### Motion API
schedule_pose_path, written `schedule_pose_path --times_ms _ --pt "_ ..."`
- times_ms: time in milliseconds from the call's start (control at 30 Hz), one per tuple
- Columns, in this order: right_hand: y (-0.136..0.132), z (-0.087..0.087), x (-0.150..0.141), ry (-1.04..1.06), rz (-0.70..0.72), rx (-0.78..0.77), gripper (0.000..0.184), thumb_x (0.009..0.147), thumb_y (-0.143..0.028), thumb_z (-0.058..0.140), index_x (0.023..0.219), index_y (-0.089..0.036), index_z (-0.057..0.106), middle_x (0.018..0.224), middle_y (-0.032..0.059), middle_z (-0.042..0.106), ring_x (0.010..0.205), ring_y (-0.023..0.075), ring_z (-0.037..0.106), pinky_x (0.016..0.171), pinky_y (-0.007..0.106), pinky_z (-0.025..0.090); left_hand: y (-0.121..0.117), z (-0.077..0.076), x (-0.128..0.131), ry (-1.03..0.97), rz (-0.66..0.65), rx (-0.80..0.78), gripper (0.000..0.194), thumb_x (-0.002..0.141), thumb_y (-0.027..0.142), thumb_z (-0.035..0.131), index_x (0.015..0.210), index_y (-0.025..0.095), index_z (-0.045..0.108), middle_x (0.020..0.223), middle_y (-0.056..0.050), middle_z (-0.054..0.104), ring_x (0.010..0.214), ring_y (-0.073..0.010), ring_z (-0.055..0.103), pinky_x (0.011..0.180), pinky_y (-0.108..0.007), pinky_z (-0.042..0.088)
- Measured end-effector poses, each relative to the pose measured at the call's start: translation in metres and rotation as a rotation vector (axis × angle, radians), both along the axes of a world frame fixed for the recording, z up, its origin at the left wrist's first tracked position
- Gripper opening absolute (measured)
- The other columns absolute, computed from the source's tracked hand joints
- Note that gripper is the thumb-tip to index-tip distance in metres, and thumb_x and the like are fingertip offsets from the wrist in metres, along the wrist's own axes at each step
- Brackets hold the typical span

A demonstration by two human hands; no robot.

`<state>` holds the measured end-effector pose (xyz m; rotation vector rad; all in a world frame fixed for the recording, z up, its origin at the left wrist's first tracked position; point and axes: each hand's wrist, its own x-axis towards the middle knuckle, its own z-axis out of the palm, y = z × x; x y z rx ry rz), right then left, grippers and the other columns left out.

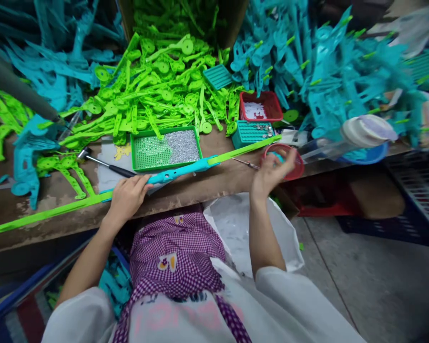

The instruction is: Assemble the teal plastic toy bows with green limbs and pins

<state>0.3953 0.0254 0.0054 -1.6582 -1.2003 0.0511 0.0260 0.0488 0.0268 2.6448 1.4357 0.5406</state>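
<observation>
white shirt [271,317], blurred pink lettering [188,320]

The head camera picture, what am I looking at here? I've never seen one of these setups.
There is no machine here: this is a person working with bare hands, seen from a camera worn on the head, looking forward and down. The left hand holds a long blue-and-green piece along the front of the wooden table. The right hand is at a red bowl; its fingers are too blurred to tell whether they hold anything. A hammer lies near the left hand, beside a green tray of small silvery bits. Behind are heaps of green parts and blue parts.
</observation>
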Motion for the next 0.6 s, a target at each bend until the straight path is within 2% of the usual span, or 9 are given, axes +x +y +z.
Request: schedule_pose_path --times_ms 33,67,167,233,367,433,533,600 --pt "-0.011 0.003 -0.011 -0.089 -0.043 0.025 0.062 0.100 -0.052 0.011 0.145 -0.021 0.038 0.128 0.0164 0.057 0.125 0.0244 0.055 0.099 0.049 0.046 0.004 -0.004 0.002 0.012 -0.016 0.019 0.034 0.098 0.039 0.045 0.116 0.022 0.067 0.101 -0.010 0.073 0.089 -0.0248 0.069 0.079 -0.036 0.048" --pt "-0.019 0.006 -0.024 -0.194 0.010 0.005 0.060 0.100 -0.052 0.016 0.144 -0.020 0.042 0.129 0.0167 0.058 0.127 0.0255 0.053 0.103 0.050 0.043 0.006 -0.006 0.001 0.022 -0.028 0.041 0.033 0.098 0.039 0.045 0.115 0.022 0.068 0.101 -0.010 0.073 0.089 -0.0242 0.069 0.078 -0.035 0.047" --pt "-0.017 0.011 -0.067 -0.493 0.477 -0.198 0.053 0.099 -0.051 0.033 0.141 -0.023 0.049 0.135 0.0125 0.060 0.129 0.0237 0.052 0.109 0.045 0.037 0.005 -0.003 -0.003 0.052 -0.036 0.078 0.033 0.099 0.038 0.045 0.115 0.022 0.068 0.101 -0.010 0.073 0.088 -0.0234 0.068 0.077 -0.035 0.046" --pt "-0.001 0.011 -0.085 -0.541 0.645 -0.307 0.048 0.100 -0.046 0.035 0.139 -0.023 0.052 0.135 0.0092 0.062 0.126 0.0210 0.054 0.110 0.043 0.035 0.002 -0.001 -0.005 0.065 -0.035 0.080 0.033 0.099 0.037 0.044 0.116 0.022 0.068 0.102 -0.010 0.073 0.088 -0.0234 0.068 0.077 -0.035 0.046" --pt "0.027 0.008 -0.090 -0.496 0.748 -0.338 0.039 0.099 -0.043 0.041 0.122 -0.022 0.065 0.117 0.0066 0.072 0.105 0.0196 0.063 0.102 0.041 0.037 0.002 -0.004 -0.004 0.064 -0.041 0.084 0.035 0.098 0.041 0.047 0.116 0.020 0.068 0.104 -0.011 0.074 0.088 -0.0245 0.069 0.076 -0.036 0.047" --pt "0.036 0.013 -0.085 -0.491 0.776 -0.337 0.037 0.099 -0.042 0.043 0.117 -0.022 0.067 0.112 0.0062 0.073 0.100 0.0194 0.064 0.102 0.042 0.037 0.004 -0.002 -0.003 0.061 -0.033 0.056 0.037 0.096 0.043 0.048 0.116 0.019 0.068 0.104 -0.012 0.074 0.089 -0.0257 0.069 0.075 -0.036 0.047" --pt "0.039 0.040 -0.079 -0.527 0.851 -0.385 0.037 0.099 -0.042 0.041 0.114 -0.022 0.069 0.106 0.0059 0.075 0.099 0.0197 0.065 0.102 0.042 0.038 0.006 0.016 -0.004 0.027 0.019 -0.077 0.041 0.094 0.048 0.049 0.114 0.019 0.070 0.101 -0.012 0.075 0.085 -0.0265 0.069 0.074 -0.036 0.049" --pt "0.031 0.067 -0.076 -0.572 0.889 -0.386 0.040 0.099 -0.045 0.040 0.114 -0.022 0.069 0.106 0.0062 0.075 0.100 0.0204 0.065 0.102 0.042 0.041 0.006 0.035 -0.008 -0.034 0.047 -0.298 0.045 0.092 0.055 0.048 0.111 0.020 0.071 0.095 -0.009 0.075 0.078 -0.0245 0.069 0.069 -0.034 0.050"
